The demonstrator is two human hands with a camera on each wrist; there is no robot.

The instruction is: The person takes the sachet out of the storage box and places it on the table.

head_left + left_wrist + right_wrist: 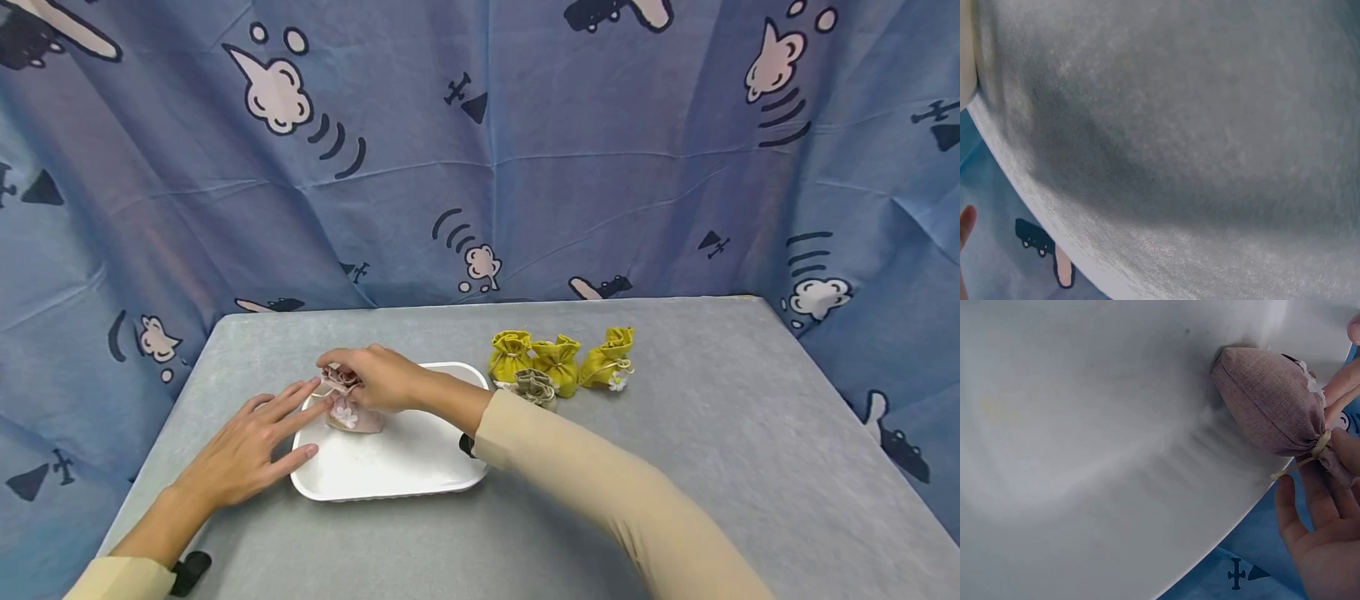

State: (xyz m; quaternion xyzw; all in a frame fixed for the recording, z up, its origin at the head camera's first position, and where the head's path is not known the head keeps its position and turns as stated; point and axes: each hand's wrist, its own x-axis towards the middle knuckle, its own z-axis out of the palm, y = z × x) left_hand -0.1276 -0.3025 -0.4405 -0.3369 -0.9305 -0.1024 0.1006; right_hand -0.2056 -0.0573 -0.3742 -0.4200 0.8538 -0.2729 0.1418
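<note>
A small pink drawstring pouch (362,422) with a white flower stands in the left part of a white tray (420,462). My right hand (386,379) reaches across the tray and grips the pouch by its gathered neck. In the right wrist view, thumb and fingers close round the neck of the pouch (1269,403), beside its pale cord (1291,467). My left hand (251,446) lies over the tray's left edge with fingers extended, its fingertips right at the pouch's flower side. The left wrist view shows mostly the grey tabletop (1210,125).
Behind my right forearm, right of the tray, stand several mustard-yellow pouches (557,360) with a grey-green pouch (536,385) in front of them. They rest on the grey table (675,467). A blue patterned curtain (420,167) hangs along the table's back and sides.
</note>
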